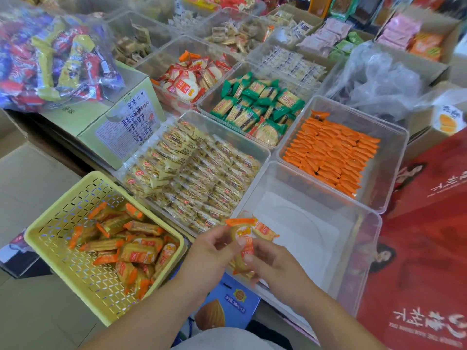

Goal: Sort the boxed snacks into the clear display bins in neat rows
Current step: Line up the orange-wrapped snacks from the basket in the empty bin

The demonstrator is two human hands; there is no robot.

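Small orange-wrapped snack packs sit between my two hands above the near left corner of an empty clear bin. My left hand pinches them from the left, and my right hand grips them from below and the right. A yellow perforated basket at the lower left holds several loose packs of the same orange kind. Behind the empty bin, another clear bin is filled with orange packs standing in neat rows.
Other clear bins hold pale yellow packs, green packs and red-white packs. A cardboard box and a bag of mixed candy lie at the left. A red carton stands at the right, a blue box below my hands.
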